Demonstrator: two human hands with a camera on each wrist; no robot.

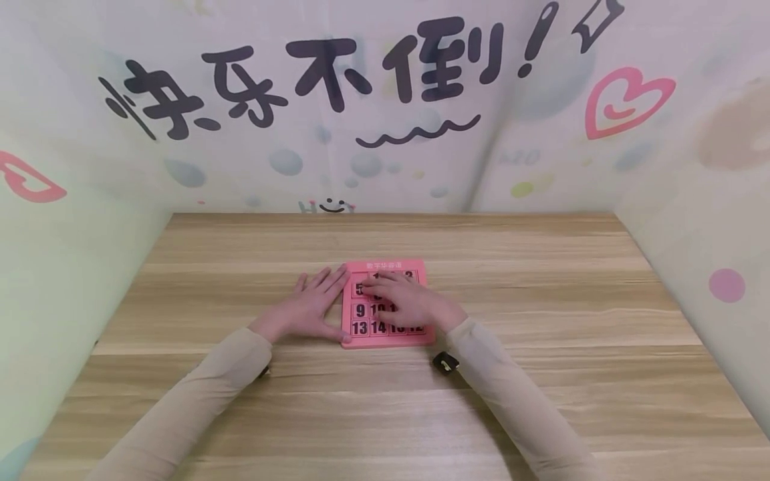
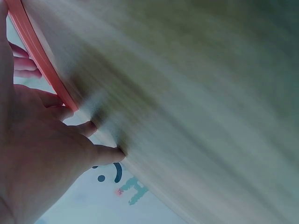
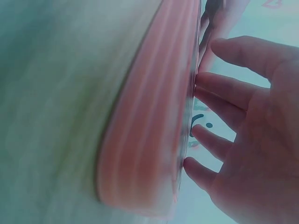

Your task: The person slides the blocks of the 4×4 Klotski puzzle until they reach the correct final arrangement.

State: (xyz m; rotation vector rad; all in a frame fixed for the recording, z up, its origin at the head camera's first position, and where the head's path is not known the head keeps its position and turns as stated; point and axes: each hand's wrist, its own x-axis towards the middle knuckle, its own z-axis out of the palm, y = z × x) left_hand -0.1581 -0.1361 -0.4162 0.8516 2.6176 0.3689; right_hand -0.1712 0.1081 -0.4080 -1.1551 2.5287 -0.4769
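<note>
I judge the board light, stiff, slippery, best braced along the edge touching the left hand, fingers spread; tiles lie under the right hand, fingers apart.

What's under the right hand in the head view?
The pink puzzle. Tile 9 and tile 13 show clear of the right hand; whatever lies directly beneath its palm is covered and can't be read.
</note>
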